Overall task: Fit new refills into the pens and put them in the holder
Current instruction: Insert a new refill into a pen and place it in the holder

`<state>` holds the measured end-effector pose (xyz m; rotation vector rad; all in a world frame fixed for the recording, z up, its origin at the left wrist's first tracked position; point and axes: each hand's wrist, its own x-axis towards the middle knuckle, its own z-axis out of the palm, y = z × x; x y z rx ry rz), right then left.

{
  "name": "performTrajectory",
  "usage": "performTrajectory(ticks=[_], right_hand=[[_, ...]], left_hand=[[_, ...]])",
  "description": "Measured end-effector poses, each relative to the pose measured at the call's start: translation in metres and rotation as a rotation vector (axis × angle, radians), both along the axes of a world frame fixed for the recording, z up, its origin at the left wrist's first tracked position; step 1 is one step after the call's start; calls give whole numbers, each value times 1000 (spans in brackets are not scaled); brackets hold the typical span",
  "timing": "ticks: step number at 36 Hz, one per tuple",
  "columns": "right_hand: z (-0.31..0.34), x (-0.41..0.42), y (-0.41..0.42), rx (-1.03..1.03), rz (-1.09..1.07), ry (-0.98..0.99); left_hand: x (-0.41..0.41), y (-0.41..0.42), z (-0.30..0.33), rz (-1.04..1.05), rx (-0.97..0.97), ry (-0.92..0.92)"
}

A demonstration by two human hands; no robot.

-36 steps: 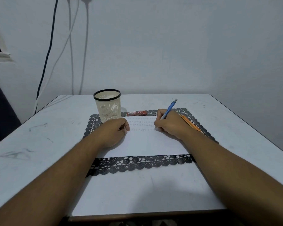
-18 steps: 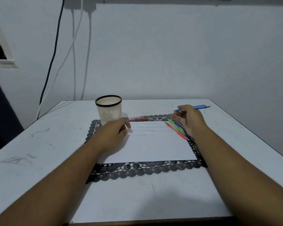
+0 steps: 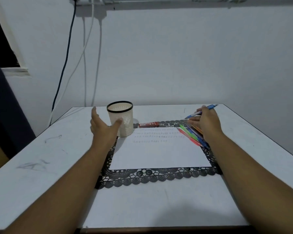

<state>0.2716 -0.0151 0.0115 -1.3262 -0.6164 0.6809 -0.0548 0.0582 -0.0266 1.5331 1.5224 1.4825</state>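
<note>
Blue pen (image 3: 203, 111) pinched – right hand (image 3: 208, 122) | left hand (image 3: 103, 127) spread – holder (image 3: 120, 118)

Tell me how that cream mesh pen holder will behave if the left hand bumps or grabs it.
The pen holder looks like thin perforated plastic, so probably light. Tall, and seemingly empty, it may slide or tip if the left hand nudges it. Its black rim should stiffen it enough for gripping.

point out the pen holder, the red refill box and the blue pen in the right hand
pen holder (image 3: 123, 123): head view, on its perforated cream wall
red refill box (image 3: 148, 124): head view, middle of its top face
blue pen (image 3: 211, 107): head view, on the barrel past the fingers
right hand (image 3: 205, 121): head view, back of the hand
</note>
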Motion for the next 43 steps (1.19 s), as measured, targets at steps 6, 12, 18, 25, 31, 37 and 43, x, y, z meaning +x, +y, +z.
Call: performTrajectory(ticks=[6, 12, 18, 25, 31, 37, 43], right_hand=[[10, -30, 1, 123, 56, -265], [35, -78, 4, 362, 181, -509], [76, -118, 22, 526, 202, -682], [85, -164, 58, 531, 280, -788], [67, -186, 84, 323, 237, -1033], [50, -194, 94, 38, 193, -1301], [46, -190, 89, -19, 279, -1352]], left_hand=[[-2, 6, -8, -160, -104, 50], [-1, 9, -8, -166, -67, 93], [-1, 10, -9, -175, -36, 89], [1, 8, -9, -174, -20, 83], [0, 9, -10, -166, -22, 83], [-2, 10, -11, -176, -14, 79], [-3, 13, -13, -197, -14, 61]])
